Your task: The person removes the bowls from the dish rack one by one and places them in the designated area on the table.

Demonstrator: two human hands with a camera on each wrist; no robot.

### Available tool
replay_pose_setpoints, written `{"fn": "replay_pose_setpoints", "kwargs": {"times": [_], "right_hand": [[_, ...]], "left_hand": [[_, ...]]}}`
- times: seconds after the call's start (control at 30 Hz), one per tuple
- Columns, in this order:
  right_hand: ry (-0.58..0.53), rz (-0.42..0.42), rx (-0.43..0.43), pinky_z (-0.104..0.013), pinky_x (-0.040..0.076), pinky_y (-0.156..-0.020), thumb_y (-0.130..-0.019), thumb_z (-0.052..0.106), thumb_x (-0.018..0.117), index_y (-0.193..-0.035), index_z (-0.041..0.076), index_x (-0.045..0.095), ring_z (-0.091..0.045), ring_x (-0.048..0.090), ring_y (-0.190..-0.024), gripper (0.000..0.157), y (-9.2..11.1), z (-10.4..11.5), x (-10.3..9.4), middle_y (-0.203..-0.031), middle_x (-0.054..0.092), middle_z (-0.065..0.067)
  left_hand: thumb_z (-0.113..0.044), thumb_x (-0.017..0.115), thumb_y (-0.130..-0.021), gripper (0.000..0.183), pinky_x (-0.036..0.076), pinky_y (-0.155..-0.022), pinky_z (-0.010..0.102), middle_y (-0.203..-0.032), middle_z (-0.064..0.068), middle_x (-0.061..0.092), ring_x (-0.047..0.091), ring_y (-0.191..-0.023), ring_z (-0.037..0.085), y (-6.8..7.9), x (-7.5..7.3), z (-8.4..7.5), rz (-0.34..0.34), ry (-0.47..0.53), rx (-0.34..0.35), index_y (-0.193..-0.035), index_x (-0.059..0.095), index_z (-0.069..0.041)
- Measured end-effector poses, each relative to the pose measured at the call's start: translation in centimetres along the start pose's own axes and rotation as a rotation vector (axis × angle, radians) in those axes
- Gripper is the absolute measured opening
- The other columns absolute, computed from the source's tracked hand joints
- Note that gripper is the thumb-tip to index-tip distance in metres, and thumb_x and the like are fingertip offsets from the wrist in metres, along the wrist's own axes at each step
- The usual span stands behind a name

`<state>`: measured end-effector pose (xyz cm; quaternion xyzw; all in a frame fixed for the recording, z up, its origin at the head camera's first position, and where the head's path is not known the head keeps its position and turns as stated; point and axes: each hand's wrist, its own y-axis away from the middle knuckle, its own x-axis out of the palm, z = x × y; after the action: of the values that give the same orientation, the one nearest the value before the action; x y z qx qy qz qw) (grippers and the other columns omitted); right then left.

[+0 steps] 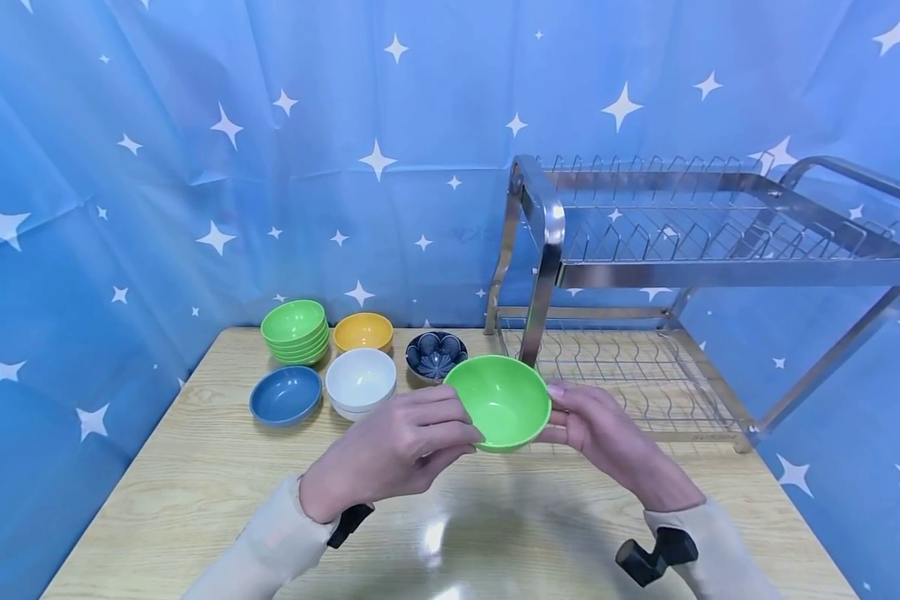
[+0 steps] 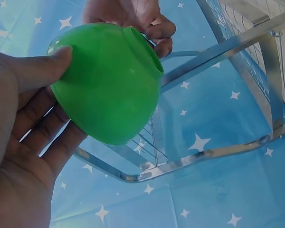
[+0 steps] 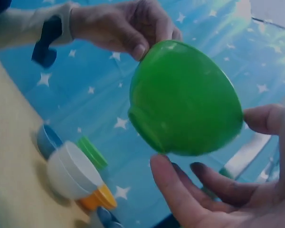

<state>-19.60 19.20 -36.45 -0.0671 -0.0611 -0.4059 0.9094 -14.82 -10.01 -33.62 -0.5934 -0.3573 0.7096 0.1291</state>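
A light green bowl [image 1: 499, 402] is held up above the table between both hands, its inside tilted toward the head camera. My left hand [image 1: 401, 446] pinches its left rim, with fingers over the inner side and the thumb on the outer wall, as the left wrist view shows. On the other side, my right hand [image 1: 607, 429] holds the bowl with the thumb at the rim and the fingers below. In the right wrist view one fingertip [image 3: 161, 166] is right at the foot of the bowl [image 3: 185, 99]. The bowl looks bare inside.
At the table's [image 1: 195, 492] back left stand stacked green bowls [image 1: 297, 340], a yellow bowl [image 1: 363, 332], stacked white bowls [image 1: 361, 379], a blue bowl [image 1: 286, 396] and dark blue patterned bowls [image 1: 436, 357]. A two-tier metal dish rack [image 1: 742, 273] rises at right. A starry curtain [image 1: 435, 100] hangs behind.
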Motion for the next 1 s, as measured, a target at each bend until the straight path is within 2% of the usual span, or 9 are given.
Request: {"fn": "replay_pose_setpoints", "kwargs": {"times": [0.13, 0.2, 0.27, 0.37, 0.5, 0.63, 0.73, 0.83, 1.0], "right_hand": [[0.215, -0.212, -0.061, -0.037, 0.060, -0.096, -0.110, 0.023, 0.047, -0.141, -0.014, 0.046, -0.018, 0.072, -0.111, 0.048, 0.2, 0.9, 0.3, -0.124, 0.067, -0.006], [0.336, -0.316, -0.106, -0.034, 0.060, -0.095, -0.109, 0.025, 0.052, -0.139, -0.010, 0.051, -0.018, 0.072, -0.109, 0.046, 0.2, 1.2, 0.3, -0.124, 0.067, -0.008], [0.407, -0.403, -0.164, -0.030, 0.060, -0.094, -0.107, 0.023, 0.057, -0.136, -0.005, 0.057, -0.018, 0.073, -0.109, 0.041, 0.1, 1.4, 0.2, -0.124, 0.069, -0.009], [0.505, -0.495, -0.251, -0.022, 0.058, -0.095, -0.103, 0.016, 0.062, -0.134, -0.002, 0.061, -0.013, 0.071, -0.111, 0.036, -0.2, 1.7, 0.2, -0.127, 0.069, -0.010], [0.599, -0.556, -0.334, -0.017, 0.055, -0.097, -0.099, 0.010, 0.068, -0.133, 0.001, 0.063, -0.010, 0.068, -0.114, 0.036, -0.9, 2.0, 0.3, -0.130, 0.068, -0.010], [0.639, -0.562, -0.395, -0.021, 0.055, -0.100, -0.096, 0.007, 0.071, -0.135, 0.003, 0.063, -0.011, 0.067, -0.115, 0.040, -1.8, 2.3, 0.5, -0.131, 0.067, -0.012], [0.660, -0.558, -0.431, -0.021, 0.053, -0.103, -0.094, 0.006, 0.073, -0.134, 0.003, 0.063, -0.009, 0.067, -0.114, 0.041, -2.6, 2.4, 0.6, -0.131, 0.067, -0.014], [0.661, -0.564, -0.456, -0.022, 0.054, -0.102, -0.092, 0.004, 0.074, -0.131, 0.002, 0.065, -0.007, 0.067, -0.112, 0.039, -3.3, 2.4, 0.8, -0.128, 0.067, -0.015], [0.643, -0.604, -0.453, -0.021, 0.056, -0.097, -0.092, 0.005, 0.076, -0.123, 0.000, 0.068, -0.004, 0.068, -0.105, 0.033, -4.2, 2.4, 0.9, -0.121, 0.069, -0.013]], "left_hand": [[-0.008, 0.081, -0.087, 0.012, 0.057, -0.094, 0.022, -0.094, -0.004, 0.075, 0.067, -0.094, 0.010, 0.3, -0.5, 0.5, -0.027, -0.008, -0.021, -0.097, 0.076, -0.011], [-0.007, 0.081, -0.087, 0.010, 0.057, -0.090, 0.021, -0.093, -0.003, 0.073, 0.066, -0.092, 0.011, 0.5, -0.8, 0.9, -0.043, -0.015, -0.039, -0.096, 0.076, -0.010], [-0.006, 0.081, -0.086, 0.010, 0.058, -0.087, 0.021, -0.093, -0.002, 0.073, 0.065, -0.091, 0.011, 0.6, -1.0, 1.3, -0.058, -0.034, -0.055, -0.095, 0.077, -0.009], [-0.006, 0.081, -0.086, 0.011, 0.058, -0.084, 0.023, -0.093, -0.002, 0.072, 0.065, -0.091, 0.013, 1.1, -1.3, 2.2, -0.072, -0.059, -0.094, -0.096, 0.077, -0.009], [-0.001, 0.080, -0.084, 0.014, 0.059, -0.086, 0.027, -0.094, 0.000, 0.074, 0.068, -0.093, 0.016, 2.0, -1.4, 4.0, -0.102, -0.072, -0.159, -0.096, 0.078, -0.007], [0.005, 0.081, -0.081, 0.016, 0.059, -0.077, 0.028, -0.092, 0.002, 0.074, 0.066, -0.088, 0.017, 3.1, -1.2, 6.2, -0.145, -0.103, -0.213, -0.093, 0.077, -0.005], [0.004, 0.083, -0.080, 0.016, 0.060, -0.076, 0.031, -0.094, 0.003, 0.075, 0.067, -0.089, 0.019, 4.0, -1.1, 7.8, -0.167, -0.124, -0.269, -0.094, 0.078, -0.005], [0.000, 0.084, -0.081, 0.014, 0.060, -0.076, 0.032, -0.093, 0.004, 0.074, 0.067, -0.089, 0.019, 5.1, -1.1, 9.4, -0.178, -0.135, -0.342, -0.094, 0.079, -0.005], [-0.001, 0.084, -0.081, 0.012, 0.060, -0.074, 0.035, -0.087, 0.008, 0.074, 0.067, -0.084, 0.022, 6.9, -1.5, 12.1, -0.183, -0.208, -0.450, -0.092, 0.078, -0.003]]}}
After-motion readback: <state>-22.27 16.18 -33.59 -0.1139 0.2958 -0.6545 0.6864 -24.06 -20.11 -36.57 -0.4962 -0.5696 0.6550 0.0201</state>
